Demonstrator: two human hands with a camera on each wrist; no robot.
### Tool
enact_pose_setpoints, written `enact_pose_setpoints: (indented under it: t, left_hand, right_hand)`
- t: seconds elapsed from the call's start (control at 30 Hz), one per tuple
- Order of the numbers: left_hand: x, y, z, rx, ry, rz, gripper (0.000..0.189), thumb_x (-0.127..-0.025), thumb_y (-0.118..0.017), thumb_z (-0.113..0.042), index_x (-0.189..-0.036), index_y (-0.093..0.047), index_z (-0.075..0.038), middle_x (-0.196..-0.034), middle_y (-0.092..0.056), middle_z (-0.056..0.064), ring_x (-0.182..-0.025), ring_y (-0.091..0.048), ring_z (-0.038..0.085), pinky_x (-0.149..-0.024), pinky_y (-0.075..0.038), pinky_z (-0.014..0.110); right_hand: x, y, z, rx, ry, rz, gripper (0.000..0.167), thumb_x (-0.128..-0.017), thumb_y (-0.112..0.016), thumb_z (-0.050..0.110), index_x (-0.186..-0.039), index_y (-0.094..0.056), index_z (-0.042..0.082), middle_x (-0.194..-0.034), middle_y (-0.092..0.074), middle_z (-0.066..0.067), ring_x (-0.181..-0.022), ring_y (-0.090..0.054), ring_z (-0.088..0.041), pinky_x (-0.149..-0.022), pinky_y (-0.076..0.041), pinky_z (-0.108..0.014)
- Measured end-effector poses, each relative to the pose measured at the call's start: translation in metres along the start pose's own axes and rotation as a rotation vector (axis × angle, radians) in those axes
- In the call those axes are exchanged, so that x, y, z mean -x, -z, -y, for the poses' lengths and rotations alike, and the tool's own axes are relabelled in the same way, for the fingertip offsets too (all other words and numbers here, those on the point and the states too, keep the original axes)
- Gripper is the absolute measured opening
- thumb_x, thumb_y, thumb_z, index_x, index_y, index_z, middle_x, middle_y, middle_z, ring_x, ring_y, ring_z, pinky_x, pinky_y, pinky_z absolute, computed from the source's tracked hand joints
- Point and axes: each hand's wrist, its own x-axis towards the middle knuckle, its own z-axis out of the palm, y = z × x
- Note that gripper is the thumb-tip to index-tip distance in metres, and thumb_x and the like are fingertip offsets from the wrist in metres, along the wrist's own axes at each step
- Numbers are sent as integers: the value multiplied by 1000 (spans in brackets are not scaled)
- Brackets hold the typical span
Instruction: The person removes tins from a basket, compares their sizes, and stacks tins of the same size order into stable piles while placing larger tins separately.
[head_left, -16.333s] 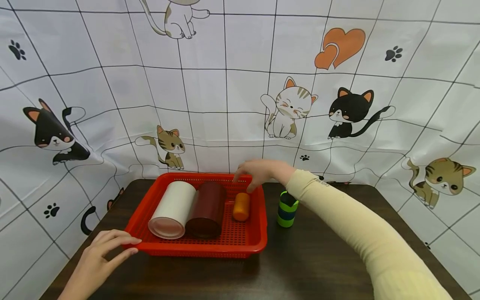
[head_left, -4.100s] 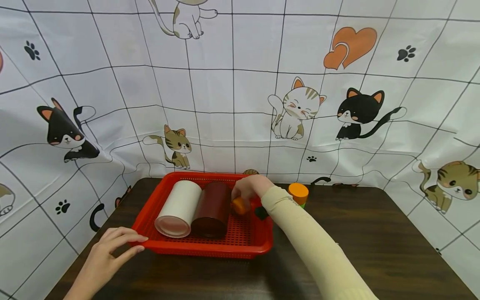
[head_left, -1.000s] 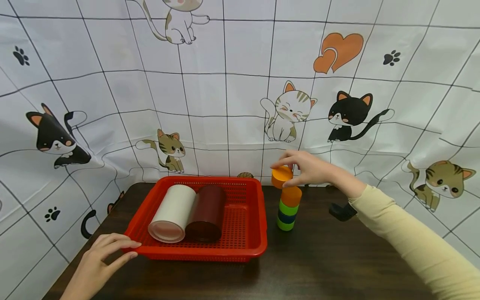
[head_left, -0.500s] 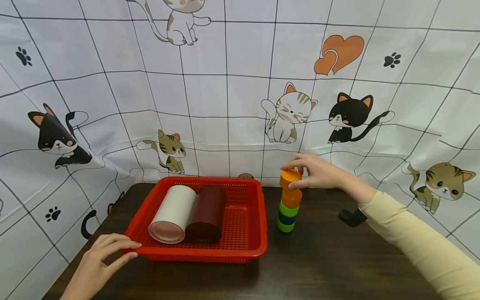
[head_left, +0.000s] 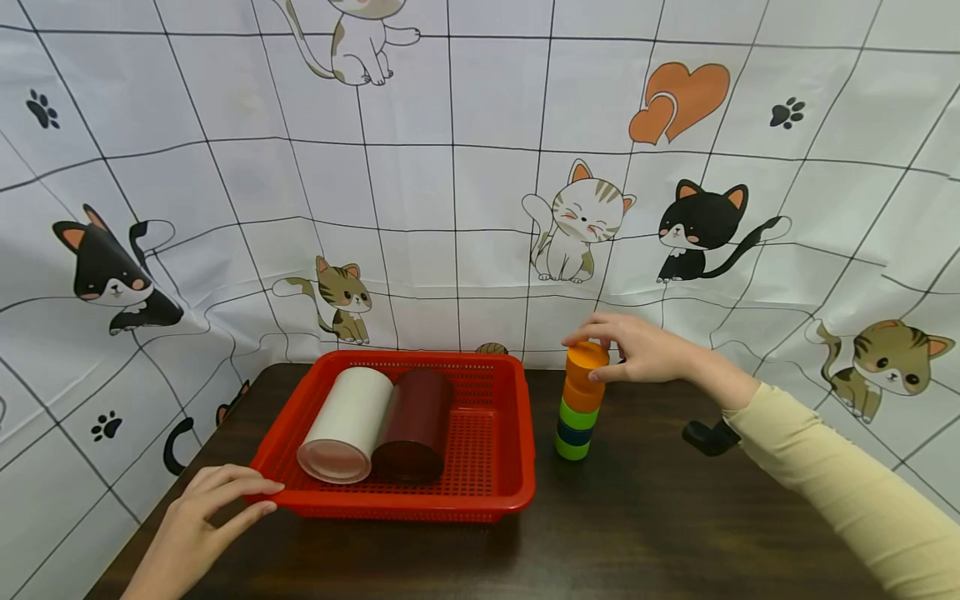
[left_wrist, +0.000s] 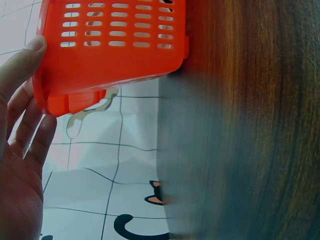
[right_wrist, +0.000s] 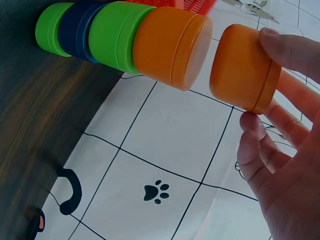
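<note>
My right hand [head_left: 637, 346] pinches a small orange jar [right_wrist: 242, 70] between thumb and fingers. The jar is right above a stack of small round jars; in the right wrist view, a narrow gap separates it from the stack's orange top jar [right_wrist: 170, 47]. Below that one come green [right_wrist: 115, 37], dark blue [right_wrist: 77, 30] and green [right_wrist: 50, 30] pieces. My left hand [head_left: 197, 521] holds the red basket [head_left: 397, 502] at its front left corner, thumb and fingers on the rim [left_wrist: 42, 65]. A white cylinder [head_left: 345, 421] and a dark brown cylinder [head_left: 416, 417] lie side by side in the basket.
The stack stands on the dark wooden table [head_left: 645, 500], just right of the basket. Behind and around it hangs a white sheet [head_left: 480, 192] with grid lines and printed cats. A black piece [head_left: 708, 437] sits by my right wrist.
My right hand has brought the orange jar from the left over the stack and slightly down, now in line with it. The left hand stays on the basket.
</note>
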Motion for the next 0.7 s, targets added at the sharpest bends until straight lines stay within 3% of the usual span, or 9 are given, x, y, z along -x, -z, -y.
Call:
enact_pose_setpoints:
  t: [0.4,0.7]
  left_hand:
    - [-1,0,-1,4,35,15,46,-65,-89,-8,-97,-74,-36,-98,-64,-16,-99,-39,-12,-81,-33,6]
    - [0,0,-1,-2,37,13,48,-64,-89,-6,-97,-74,-38,-98,-64,-17,-98,-38,-11,-80,-33,6]
  right_hand:
    - [2,0,-3,-25,-2,47,50,-84,-73,13,-131,-62,23,-124,-59,1,-97,-51,-15,-69,-48,-23]
    - [2,-1,-1,-42,-8,60,50,-81,-72,8,-128,-63,26,-126,-59,2,-102,-50,-17,-75,-51,-33]
